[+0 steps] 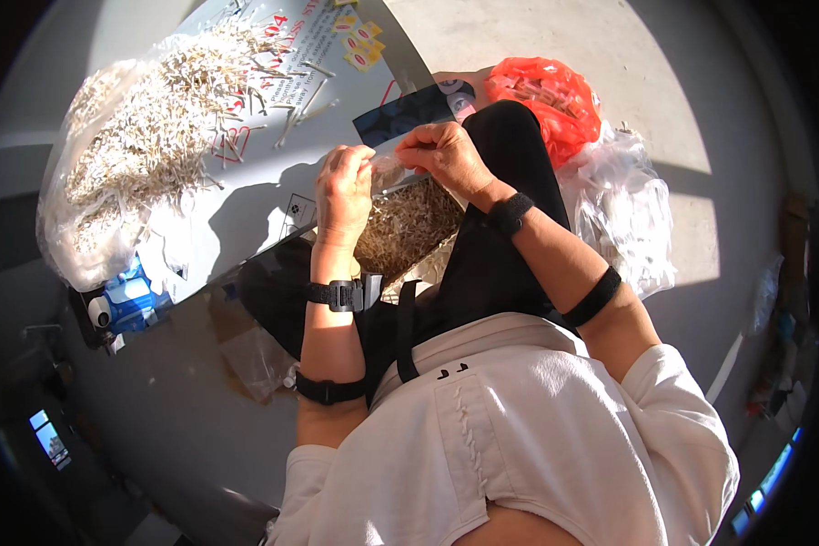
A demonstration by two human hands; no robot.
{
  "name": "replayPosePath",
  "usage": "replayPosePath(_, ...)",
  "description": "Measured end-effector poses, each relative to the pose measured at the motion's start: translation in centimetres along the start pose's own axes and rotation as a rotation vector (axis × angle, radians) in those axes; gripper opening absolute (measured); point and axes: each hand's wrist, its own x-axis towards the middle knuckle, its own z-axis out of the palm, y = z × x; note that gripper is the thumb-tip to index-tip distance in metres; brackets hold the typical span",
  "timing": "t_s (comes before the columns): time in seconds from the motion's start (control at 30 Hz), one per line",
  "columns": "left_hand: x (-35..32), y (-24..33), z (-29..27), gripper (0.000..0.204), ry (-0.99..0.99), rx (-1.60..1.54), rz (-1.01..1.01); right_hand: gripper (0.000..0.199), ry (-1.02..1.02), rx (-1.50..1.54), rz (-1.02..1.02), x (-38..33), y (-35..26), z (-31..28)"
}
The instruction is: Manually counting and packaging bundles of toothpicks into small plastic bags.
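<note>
One thin, clear plastic piece [389,170] was at twelve o'clock, pinched by the fingers [425,138] of the left hand [343,189] and the right hand [455,164]. A hard pull could have torn it. A loose pinch could have dropped it on the thin sticks [411,227] just toward six o'clock.

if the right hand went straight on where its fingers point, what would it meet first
Likely the left hand, just across the clear plastic that the right hand seems to pinch; exact depth is unclear.
</note>
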Motion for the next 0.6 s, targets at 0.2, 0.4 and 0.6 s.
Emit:
replayPosePath(0.2,-0.4,0.3,0.1,0.028,0.006,0.044,0.009,0.008,0.031,-0.262,-0.087,0.8,-0.1,0.2)
replayPosePath(0.4,-0.7,0.1,-0.1,0.019,0.011,0.001,-0.067,0.009,0.033,-0.665,-0.453,1.2,-1.5,1.0)
replayPosePath(0.6,-1.0,0.0,-0.4,0.020,0.007,0.062,-0.021,0.007,-0.115,-0.115,-0.152,0.8,-1.2,-0.4)
